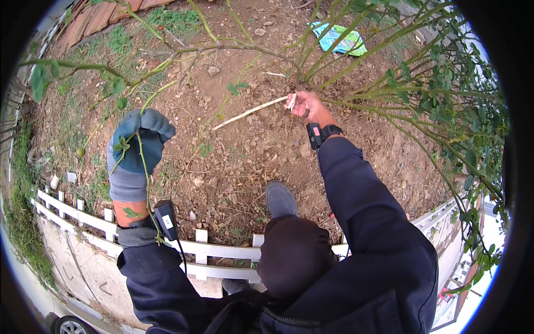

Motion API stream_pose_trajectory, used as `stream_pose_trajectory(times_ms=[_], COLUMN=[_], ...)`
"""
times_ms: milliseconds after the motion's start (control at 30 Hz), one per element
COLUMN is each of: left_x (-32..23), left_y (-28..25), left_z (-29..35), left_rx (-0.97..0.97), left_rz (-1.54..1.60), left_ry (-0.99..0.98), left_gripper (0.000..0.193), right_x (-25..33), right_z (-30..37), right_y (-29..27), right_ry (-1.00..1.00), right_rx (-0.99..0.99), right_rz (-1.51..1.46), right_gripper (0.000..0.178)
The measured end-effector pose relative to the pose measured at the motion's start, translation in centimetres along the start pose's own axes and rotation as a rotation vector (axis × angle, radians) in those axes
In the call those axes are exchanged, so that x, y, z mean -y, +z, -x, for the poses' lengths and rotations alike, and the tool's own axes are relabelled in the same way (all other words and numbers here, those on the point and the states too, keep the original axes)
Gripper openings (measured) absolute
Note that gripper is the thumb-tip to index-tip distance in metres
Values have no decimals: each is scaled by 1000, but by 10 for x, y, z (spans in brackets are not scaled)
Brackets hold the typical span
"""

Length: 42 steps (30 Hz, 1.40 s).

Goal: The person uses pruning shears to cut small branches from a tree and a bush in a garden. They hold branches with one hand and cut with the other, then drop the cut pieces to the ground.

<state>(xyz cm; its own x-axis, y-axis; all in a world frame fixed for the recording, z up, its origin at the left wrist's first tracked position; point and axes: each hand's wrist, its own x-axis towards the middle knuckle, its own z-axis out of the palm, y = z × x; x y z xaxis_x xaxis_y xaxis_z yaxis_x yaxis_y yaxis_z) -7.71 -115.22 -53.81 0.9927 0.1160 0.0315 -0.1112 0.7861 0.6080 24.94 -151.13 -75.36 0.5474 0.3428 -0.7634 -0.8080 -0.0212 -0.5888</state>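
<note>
My left hand (143,139), in a grey and blue-green work glove, is closed around a thin green stem (147,178). Above the fist the stem slants up to the right; below, it hangs past my wrist with a few small leaves. My right hand (305,106) is bare, its fingers bent around the end of a pale, bark-less stick (250,111). From my fingers the stick points left and slightly down over the soil. Close by my right hand, the green canes of a bush (356,103) spread out from near the ground.
A long branch (222,45) arches across above both hands. Dry soil (239,161) with stones and twigs lies below. A blue and green plastic bag (336,39) lies behind the bush. Near my body runs a low white picket fence (222,250), my shoe (281,199) beyond it.
</note>
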Motion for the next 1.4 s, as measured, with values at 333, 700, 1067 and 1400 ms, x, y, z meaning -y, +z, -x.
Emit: stream_pose_trajectory(times_ms=[333,700,1067,1400], left_x=[4,10,35,111], left_y=[-8,-63,-116,-163], left_z=[1,22,83,155], left_rx=[-56,-135,-265,-633], left_rz=[75,229,214,371], left_ry=[6,38,3,-41], left_gripper=[25,22,27,20], right_x=[-8,-109,-126,-97], right_z=[-2,68,171,120], right_y=[8,3,-6,-15], right_ry=[-87,334,206,131], right_rx=[-178,144,339,94], right_rz=[265,-177,-422,-320], right_gripper=[35,18,26,23])
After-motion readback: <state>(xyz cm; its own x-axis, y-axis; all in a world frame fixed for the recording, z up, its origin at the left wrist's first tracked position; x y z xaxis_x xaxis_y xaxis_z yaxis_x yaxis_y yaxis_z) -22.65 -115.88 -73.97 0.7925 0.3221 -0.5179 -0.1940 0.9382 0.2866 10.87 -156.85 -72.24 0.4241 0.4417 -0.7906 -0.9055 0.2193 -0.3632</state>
